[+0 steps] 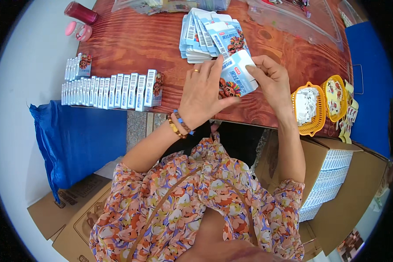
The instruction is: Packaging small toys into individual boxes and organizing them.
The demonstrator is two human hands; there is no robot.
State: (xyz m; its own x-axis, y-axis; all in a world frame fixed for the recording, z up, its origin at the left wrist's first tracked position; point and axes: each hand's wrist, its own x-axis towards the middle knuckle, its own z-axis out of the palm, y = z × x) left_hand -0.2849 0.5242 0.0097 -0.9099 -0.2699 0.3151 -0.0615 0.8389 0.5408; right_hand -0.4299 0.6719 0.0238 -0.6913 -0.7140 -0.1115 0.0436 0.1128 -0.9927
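Note:
Between my two hands is a small light-blue carton (239,77) with printed cartoon figures, tilted above the table's near edge. My left hand (201,89) holds it by its left side, fingers pointing away from me and thumb along the lower edge. At its upper right corner my right hand (270,77) pinches the flap end between thumb and fingers. Just beyond lies a loose pile of flattened cartons (201,37) of the same print. Filled-out cartons (113,91) stand in rows on the left of the table.
Yellow baskets (311,126) (341,111) with white packets and printed pieces sit at the right edge. Below them is an open cardboard box (358,179) packed with cartons. Plastic bags (288,19) lie at the back. A red cup (81,12) and pink-lidded jar (79,31) stand far left.

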